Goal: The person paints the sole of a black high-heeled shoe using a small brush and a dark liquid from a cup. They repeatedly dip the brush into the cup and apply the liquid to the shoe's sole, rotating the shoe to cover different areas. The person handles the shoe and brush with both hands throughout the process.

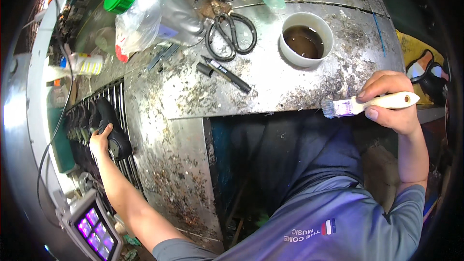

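My left hand (100, 141) reaches out to the left and grips a black shoe sole (120, 140) at a rack of metal bars. Its fingers lie over the sole's near side, and the underside of the grip is hidden. At the right, my right hand (389, 99) holds a paintbrush (394, 100) by its pale wooden handle. The grey, wet-looking bristles point left, just off the table's front edge. Beyond the brush stands a white bowl (305, 62) with brown liquid inside.
On the stained metal table (188, 92) lie black-handled scissors (231, 37), a black marker (227, 75) with its cap off, and a green-lidded clear jar (179, 17). More dark pieces line the bar rack (137, 179). A lamp with purple lights (96, 232) is at lower left.
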Demonstrator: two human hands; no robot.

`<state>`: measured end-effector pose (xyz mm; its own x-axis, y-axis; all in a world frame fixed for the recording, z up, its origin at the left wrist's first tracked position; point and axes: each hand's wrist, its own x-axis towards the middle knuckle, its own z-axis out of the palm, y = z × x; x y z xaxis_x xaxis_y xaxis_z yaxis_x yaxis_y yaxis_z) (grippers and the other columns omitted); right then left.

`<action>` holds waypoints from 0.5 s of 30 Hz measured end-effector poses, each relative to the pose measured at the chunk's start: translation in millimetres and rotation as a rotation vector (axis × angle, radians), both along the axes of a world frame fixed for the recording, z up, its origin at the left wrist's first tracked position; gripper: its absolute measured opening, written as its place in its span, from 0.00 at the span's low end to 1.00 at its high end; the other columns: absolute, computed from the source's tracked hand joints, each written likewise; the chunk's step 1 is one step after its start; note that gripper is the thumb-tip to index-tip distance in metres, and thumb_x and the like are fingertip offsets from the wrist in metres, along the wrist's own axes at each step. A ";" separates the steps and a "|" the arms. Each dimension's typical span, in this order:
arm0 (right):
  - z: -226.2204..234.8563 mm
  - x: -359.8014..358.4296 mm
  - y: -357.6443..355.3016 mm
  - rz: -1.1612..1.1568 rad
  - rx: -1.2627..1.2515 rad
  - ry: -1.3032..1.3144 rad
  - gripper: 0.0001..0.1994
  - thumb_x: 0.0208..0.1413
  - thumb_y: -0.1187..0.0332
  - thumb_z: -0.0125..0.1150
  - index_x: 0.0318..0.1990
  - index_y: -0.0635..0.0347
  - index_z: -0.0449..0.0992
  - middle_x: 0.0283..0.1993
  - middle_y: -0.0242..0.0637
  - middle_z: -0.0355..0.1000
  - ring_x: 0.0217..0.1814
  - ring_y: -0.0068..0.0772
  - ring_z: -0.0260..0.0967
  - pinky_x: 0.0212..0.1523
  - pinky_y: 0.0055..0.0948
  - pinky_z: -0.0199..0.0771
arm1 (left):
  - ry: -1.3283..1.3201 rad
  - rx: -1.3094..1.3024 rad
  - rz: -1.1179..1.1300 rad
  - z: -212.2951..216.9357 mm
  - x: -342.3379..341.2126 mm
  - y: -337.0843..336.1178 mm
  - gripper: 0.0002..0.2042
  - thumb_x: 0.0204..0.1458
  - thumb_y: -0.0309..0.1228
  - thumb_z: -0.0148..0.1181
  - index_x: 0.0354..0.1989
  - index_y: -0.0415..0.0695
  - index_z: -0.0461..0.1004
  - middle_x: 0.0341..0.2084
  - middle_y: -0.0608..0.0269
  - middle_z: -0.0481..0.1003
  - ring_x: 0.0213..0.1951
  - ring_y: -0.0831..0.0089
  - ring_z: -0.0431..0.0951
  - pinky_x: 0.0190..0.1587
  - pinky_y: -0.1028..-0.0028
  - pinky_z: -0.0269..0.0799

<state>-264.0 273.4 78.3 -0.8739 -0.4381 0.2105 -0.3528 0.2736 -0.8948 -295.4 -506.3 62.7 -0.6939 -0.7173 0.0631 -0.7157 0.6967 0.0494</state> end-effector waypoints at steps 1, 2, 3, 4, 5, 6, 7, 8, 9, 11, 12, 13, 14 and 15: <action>-0.8 -0.2 -0.1 -0.006 0.026 0.001 0.12 0.46 0.70 0.74 0.38 0.64 0.84 0.36 0.41 0.83 0.36 0.34 0.79 0.39 0.31 0.76 | -0.025 -0.051 0.030 -5.0 -5.5 8.2 0.49 0.35 0.59 0.78 0.61 0.33 0.74 0.56 0.39 0.77 0.59 0.51 0.78 0.64 0.60 0.69; -1.8 -1.6 0.4 -0.012 0.049 0.001 0.12 0.46 0.69 0.74 0.38 0.64 0.84 0.36 0.40 0.83 0.37 0.34 0.79 0.40 0.31 0.76 | -0.003 -0.108 0.026 -18.8 -9.7 -2.7 0.49 0.36 0.62 0.76 0.62 0.35 0.75 0.57 0.40 0.77 0.60 0.50 0.77 0.64 0.58 0.68; -3.4 -1.7 2.5 -0.024 0.077 -0.003 0.12 0.46 0.69 0.74 0.38 0.63 0.85 0.37 0.40 0.83 0.37 0.34 0.79 0.40 0.31 0.77 | 0.019 -0.152 0.000 -26.0 -14.9 -2.6 0.49 0.36 0.63 0.75 0.62 0.36 0.75 0.58 0.41 0.76 0.61 0.50 0.76 0.64 0.57 0.68; -2.7 -0.4 7.8 -0.029 0.089 -0.014 0.12 0.48 0.69 0.75 0.40 0.63 0.85 0.38 0.40 0.83 0.39 0.33 0.80 0.42 0.31 0.77 | 0.046 -0.184 -0.039 -37.1 -23.2 3.0 0.49 0.36 0.64 0.74 0.62 0.38 0.75 0.58 0.41 0.76 0.61 0.49 0.76 0.65 0.56 0.68; -5.1 -0.5 9.2 -0.019 0.048 -0.034 0.12 0.49 0.69 0.74 0.40 0.63 0.85 0.38 0.40 0.83 0.40 0.34 0.80 0.43 0.31 0.78 | 0.059 -0.240 -0.050 -35.2 -26.3 4.8 0.50 0.36 0.65 0.74 0.62 0.37 0.74 0.58 0.40 0.76 0.61 0.48 0.75 0.65 0.56 0.68; -5.0 0.8 11.2 -0.019 0.023 -0.052 0.11 0.51 0.69 0.74 0.41 0.63 0.85 0.38 0.40 0.83 0.41 0.34 0.81 0.45 0.32 0.78 | 0.076 -0.279 -0.069 -38.3 -26.6 0.3 0.51 0.36 0.67 0.73 0.62 0.36 0.74 0.58 0.40 0.75 0.61 0.48 0.75 0.65 0.55 0.67; -6.6 -0.8 11.1 0.002 0.000 -0.047 0.11 0.52 0.69 0.74 0.41 0.63 0.85 0.39 0.40 0.83 0.42 0.34 0.81 0.46 0.32 0.79 | 0.145 -0.300 -0.094 -40.0 -11.2 -38.1 0.52 0.37 0.68 0.72 0.62 0.34 0.74 0.58 0.39 0.76 0.60 0.46 0.75 0.64 0.55 0.68; -5.1 5.1 14.7 -0.037 0.027 -0.040 0.10 0.53 0.70 0.74 0.42 0.62 0.85 0.39 0.41 0.83 0.43 0.34 0.81 0.47 0.32 0.79 | 0.137 -0.187 -0.136 -41.9 -25.0 0.5 0.51 0.38 0.68 0.71 0.62 0.33 0.74 0.58 0.38 0.75 0.60 0.46 0.76 0.63 0.55 0.69; -9.2 6.6 13.0 -0.029 -0.038 -0.023 0.11 0.53 0.70 0.75 0.43 0.62 0.85 0.39 0.40 0.83 0.42 0.34 0.81 0.45 0.32 0.79 | 0.151 -0.242 -0.131 -39.3 -3.7 -28.7 0.50 0.41 0.67 0.70 0.62 0.33 0.74 0.58 0.39 0.75 0.58 0.46 0.77 0.61 0.56 0.71; -10.0 9.7 21.0 -0.036 -0.076 0.034 0.12 0.53 0.71 0.75 0.45 0.62 0.85 0.41 0.39 0.83 0.41 0.33 0.81 0.43 0.31 0.79 | 0.152 -0.409 -0.082 -46.8 18.9 -42.3 0.47 0.47 0.65 0.67 0.62 0.33 0.72 0.56 0.42 0.77 0.55 0.47 0.78 0.58 0.55 0.73; -8.5 14.5 24.9 -0.023 -0.083 0.070 0.12 0.54 0.71 0.75 0.46 0.62 0.85 0.41 0.39 0.84 0.41 0.32 0.81 0.44 0.29 0.79 | 0.246 -0.477 -0.083 -57.2 39.3 -58.1 0.46 0.48 0.68 0.64 0.62 0.35 0.73 0.54 0.43 0.79 0.51 0.43 0.80 0.53 0.54 0.76; -8.2 20.7 34.6 -0.080 -0.056 0.054 0.13 0.55 0.69 0.74 0.47 0.62 0.84 0.42 0.38 0.84 0.43 0.29 0.81 0.45 0.28 0.79 | 0.261 -0.500 -0.089 -62.0 49.4 -40.1 0.42 0.52 0.61 0.65 0.62 0.35 0.71 0.54 0.43 0.78 0.53 0.44 0.79 0.55 0.55 0.75; -8.1 30.9 52.5 -0.153 -0.054 0.034 0.13 0.57 0.67 0.73 0.48 0.62 0.84 0.42 0.38 0.84 0.44 0.26 0.81 0.47 0.26 0.78 | 0.277 -0.535 -0.122 -54.4 44.3 -14.6 0.37 0.55 0.55 0.66 0.63 0.34 0.70 0.55 0.43 0.78 0.55 0.45 0.78 0.57 0.57 0.74; -4.0 44.1 72.0 -0.251 -0.023 -0.029 0.14 0.58 0.66 0.72 0.50 0.61 0.83 0.42 0.38 0.84 0.44 0.23 0.80 0.45 0.25 0.78 | 0.379 -0.474 -0.279 -31.7 43.7 88.1 0.31 0.56 0.47 0.67 0.61 0.34 0.72 0.52 0.43 0.79 0.50 0.49 0.80 0.56 0.58 0.74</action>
